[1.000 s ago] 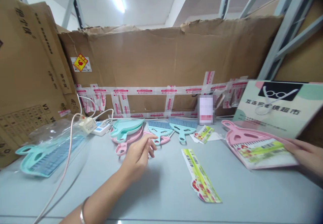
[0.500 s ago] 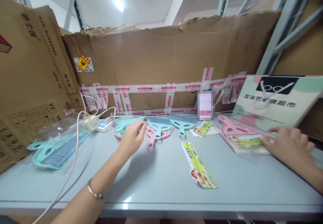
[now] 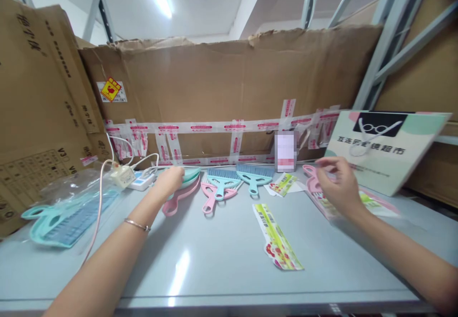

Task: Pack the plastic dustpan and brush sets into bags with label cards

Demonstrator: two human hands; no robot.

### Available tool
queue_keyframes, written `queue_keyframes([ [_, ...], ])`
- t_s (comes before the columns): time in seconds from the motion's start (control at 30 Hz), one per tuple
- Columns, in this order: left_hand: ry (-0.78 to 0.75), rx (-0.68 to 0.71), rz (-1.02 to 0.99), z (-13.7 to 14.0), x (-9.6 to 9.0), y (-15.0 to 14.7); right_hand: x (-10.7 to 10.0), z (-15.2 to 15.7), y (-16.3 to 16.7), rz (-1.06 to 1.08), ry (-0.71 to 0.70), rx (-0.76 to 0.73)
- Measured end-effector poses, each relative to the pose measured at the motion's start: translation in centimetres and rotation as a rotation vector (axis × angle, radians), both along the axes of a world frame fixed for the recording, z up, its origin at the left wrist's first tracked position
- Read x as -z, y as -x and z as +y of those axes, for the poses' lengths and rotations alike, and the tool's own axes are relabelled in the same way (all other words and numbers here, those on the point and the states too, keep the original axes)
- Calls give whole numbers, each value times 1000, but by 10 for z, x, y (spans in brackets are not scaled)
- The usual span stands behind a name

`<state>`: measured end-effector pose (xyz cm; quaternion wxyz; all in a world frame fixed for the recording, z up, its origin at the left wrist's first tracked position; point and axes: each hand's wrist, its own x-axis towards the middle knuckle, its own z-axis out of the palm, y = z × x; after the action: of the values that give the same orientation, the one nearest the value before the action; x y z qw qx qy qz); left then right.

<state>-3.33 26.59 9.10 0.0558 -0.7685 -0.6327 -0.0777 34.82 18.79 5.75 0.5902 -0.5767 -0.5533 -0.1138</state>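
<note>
My left hand [image 3: 169, 181] reaches to the back of the grey table [image 3: 222, 269] and closes over the left end of a teal dustpan [image 3: 189, 176]. That dustpan is stacked on a pink dustpan [image 3: 176, 204]. My right hand [image 3: 338, 188] hovers over another pink dustpan [image 3: 309, 171] with a green label card on it. Its thumb and forefinger are pinched together near the handle; what they hold is unclear. Between my hands lie two teal brushes [image 3: 223, 181] [image 3: 254, 176] and a pink brush [image 3: 211, 199].
A long label card [image 3: 277, 238] lies mid-table, a smaller one [image 3: 282, 184] behind it. At left sits a bagged teal dustpan set [image 3: 67, 212], with a power strip [image 3: 143, 180] and cable. Taped cardboard [image 3: 229, 93] walls the back. A printed paper bag [image 3: 382, 148] leans at right.
My left hand moved back and left from the brushes onto the teal dustpan. My right hand slid left across the pink dustpan toward its handle and pinched its fingers.
</note>
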Motion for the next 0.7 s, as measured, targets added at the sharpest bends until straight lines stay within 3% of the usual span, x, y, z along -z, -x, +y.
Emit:
queue_keyframes([
  [0.1, -73, 32, 48, -12, -13, -2, -13, 18, 31, 66, 9, -135],
  [0.2, -130, 130, 64, -30, -28, -7, -30, 33, 64, 98, 97, -396],
  [0.3, -220, 404, -6, -45, -33, -9, -36, 43, 90, 261, 246, -628],
  [0.37, -248, 619, -69, -50, -30, -7, -31, 45, 100, 451, 357, -703],
  [0.43, -212, 728, -111, -53, -23, -5, -19, 43, 103, 620, 486, -803],
  [0.57, -152, 716, -270, -52, -11, -5, 2, 34, 102, 763, 732, -995],
  [0.63, -174, 672, -473, -51, -7, -10, 5, 29, 104, 828, 718, -1015],
  [0.7, -150, 577, -802, -50, -3, -17, 6, 24, 110, 911, 624, -1007],
])
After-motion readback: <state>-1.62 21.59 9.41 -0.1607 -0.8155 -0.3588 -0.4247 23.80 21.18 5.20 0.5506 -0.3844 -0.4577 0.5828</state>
